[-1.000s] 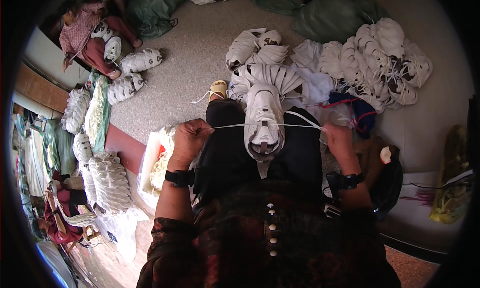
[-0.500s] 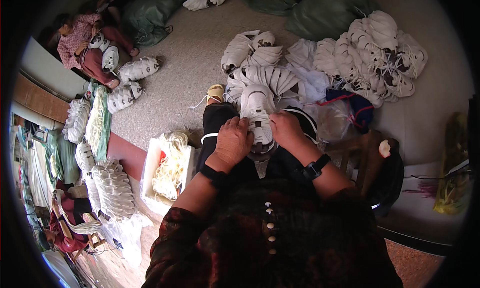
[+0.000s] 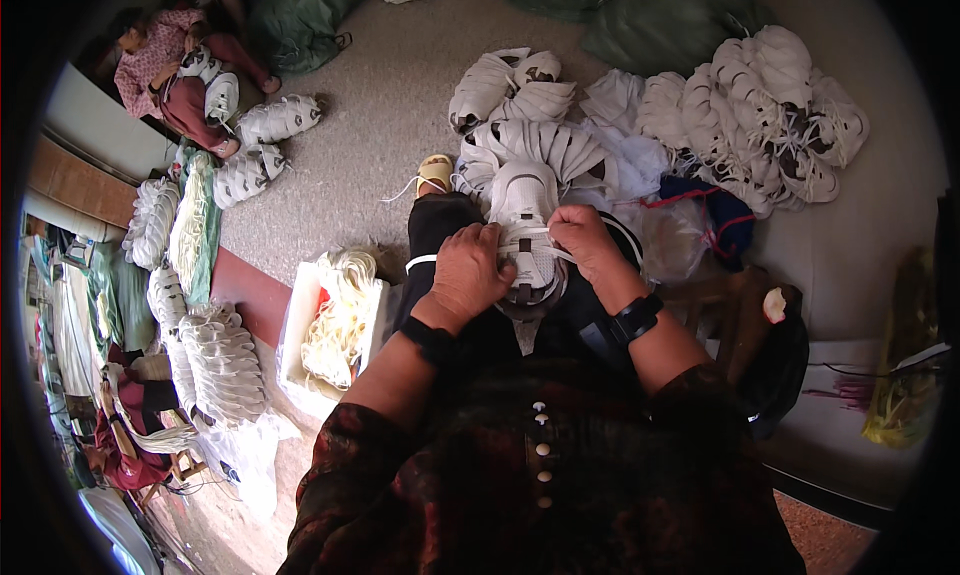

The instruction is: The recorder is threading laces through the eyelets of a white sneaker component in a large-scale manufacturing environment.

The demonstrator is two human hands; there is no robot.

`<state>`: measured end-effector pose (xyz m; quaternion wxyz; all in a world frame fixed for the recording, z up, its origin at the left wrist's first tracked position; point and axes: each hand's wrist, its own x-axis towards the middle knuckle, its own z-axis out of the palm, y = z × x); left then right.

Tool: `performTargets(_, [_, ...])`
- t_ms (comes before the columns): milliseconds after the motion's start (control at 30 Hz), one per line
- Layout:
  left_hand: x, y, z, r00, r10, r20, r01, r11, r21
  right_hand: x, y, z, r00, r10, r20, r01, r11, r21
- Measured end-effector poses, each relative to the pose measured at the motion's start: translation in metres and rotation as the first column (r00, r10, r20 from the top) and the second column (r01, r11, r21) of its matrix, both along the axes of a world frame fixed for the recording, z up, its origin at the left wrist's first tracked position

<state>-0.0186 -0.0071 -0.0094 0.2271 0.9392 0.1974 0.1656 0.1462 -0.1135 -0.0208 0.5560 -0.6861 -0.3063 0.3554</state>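
Observation:
A white shoe upper (image 3: 524, 197) with dark grey patches lies across my lap, its toe pointing away from me. My left hand (image 3: 468, 267) grips its left side, fingers bent at the row of eyelets. On the opposite side my right hand (image 3: 583, 237) is closed in a pinch on a white shoelace (image 3: 540, 233) that runs across the upper. The tips of the left fingers are partly hidden. Just beyond the toe, a row of similar white uppers (image 3: 535, 147) is nested together on the floor.
To my left stands a white box (image 3: 371, 330) full of pale laces. A big heap of uppers (image 3: 750, 115) lies at the far right, near green sacks (image 3: 665, 30). Another person (image 3: 165, 65) sits at the far left handling shoes. A wooden stool (image 3: 715, 305) is at my right.
My right hand has drawn a little up and to the right, and a length of lace now shows stretched across the upper. My left hand stays at the shoe's left side.

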Motion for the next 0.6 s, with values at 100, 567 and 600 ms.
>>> performTargets(100, [0.002, 0.002, -0.002, 1.0, -0.002, -0.006, 0.002, 1.0, -0.011, 0.017, 0.005, -0.001, 0.898, 0.116, -0.424, -0.132, 0.991, -0.009])
performTargets(567, [0.0, 0.004, -0.002, 1.0, -0.009, 0.021, 0.01, 0.999, -0.046, -0.007, -0.023, -0.013, 0.998, -0.028, 0.059, 0.022, 0.995, 0.102])
performTargets(600, [0.0, 0.005, -0.004, 1.0, -0.007, 0.03, 0.008, 0.999, -0.037, -0.009, -0.02, -0.014, 0.983, -0.068, 0.173, 0.054, 0.995, 0.087])
